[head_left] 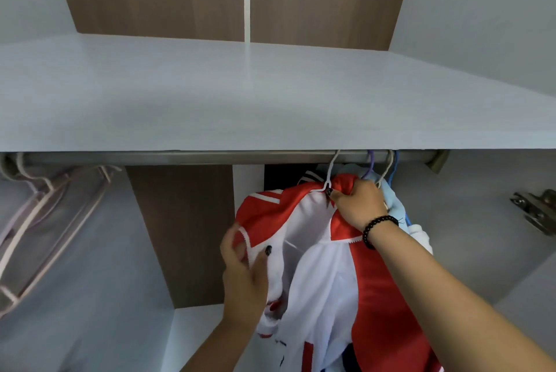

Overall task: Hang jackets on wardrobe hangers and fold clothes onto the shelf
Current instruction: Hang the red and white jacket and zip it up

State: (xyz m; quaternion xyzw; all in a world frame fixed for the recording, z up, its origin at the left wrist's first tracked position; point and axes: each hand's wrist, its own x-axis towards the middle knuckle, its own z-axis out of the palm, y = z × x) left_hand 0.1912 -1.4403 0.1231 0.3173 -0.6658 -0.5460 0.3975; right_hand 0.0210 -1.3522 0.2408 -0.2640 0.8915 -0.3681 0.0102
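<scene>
1. Red and white fabric fills the lower middle of the head view: a jacket [328, 266] hangs on a white hanger [330, 174], whose hook rises toward the rail [180, 157] under the shelf [240, 94].
2. Her right hand [356, 203] has its fingers clamped on the jacket's collar right at the hanger's neck, a bead bracelet [379, 230] on the wrist.
3. Her left hand [243, 263] pinches the zip edge of the front panel, fingers curled round the cloth.
4. Further clothes on other hangers [379, 173] crowd just beside it to the right; spare pink hangers [45, 212] hang well apart at the left.
5. The hanging step looks nearly done. Next, I judge, she needs to square the shoulders on the hanger, let go, and see that the hook sits fully over the rail.
</scene>
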